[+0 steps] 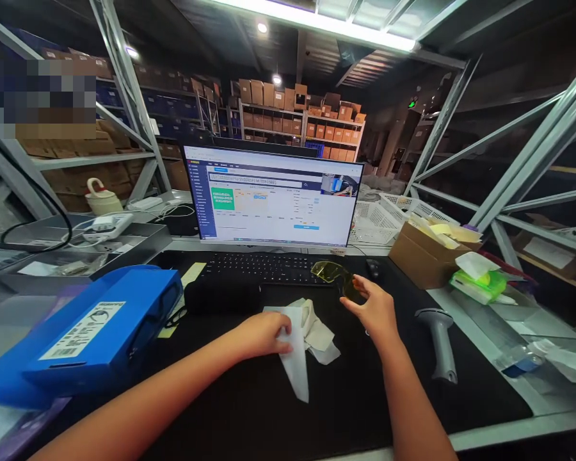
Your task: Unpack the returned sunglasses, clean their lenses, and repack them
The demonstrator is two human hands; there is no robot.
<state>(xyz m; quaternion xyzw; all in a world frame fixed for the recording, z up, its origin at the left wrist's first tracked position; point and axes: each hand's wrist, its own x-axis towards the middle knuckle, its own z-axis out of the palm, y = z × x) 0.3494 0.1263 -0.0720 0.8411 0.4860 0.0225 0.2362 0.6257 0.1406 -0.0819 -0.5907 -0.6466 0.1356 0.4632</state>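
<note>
My left hand (264, 334) is closed on a thin white sheet of tissue paper (295, 365) over the black desk mat. Just right of it lies a crumpled off-white cloth or paper (317, 326), partly covered by the sheet. In my right hand (372, 306) is a yellow-tinted goggle lens (329, 271), pinched at its right end between thumb and fingers. The lens is raised in front of the keyboard (269, 264). To the left, a blue box (144, 298) with a white label stands beside dark-framed glasses (176, 315), partly hidden.
A monitor (273, 211) stands behind the keyboard. On the right are a mouse (372, 267), a grey barcode scanner (440, 346), a cardboard box (413, 256), a green tissue pack (482, 282) and a plastic bottle (525, 358). A black case (223, 296) lies left of centre.
</note>
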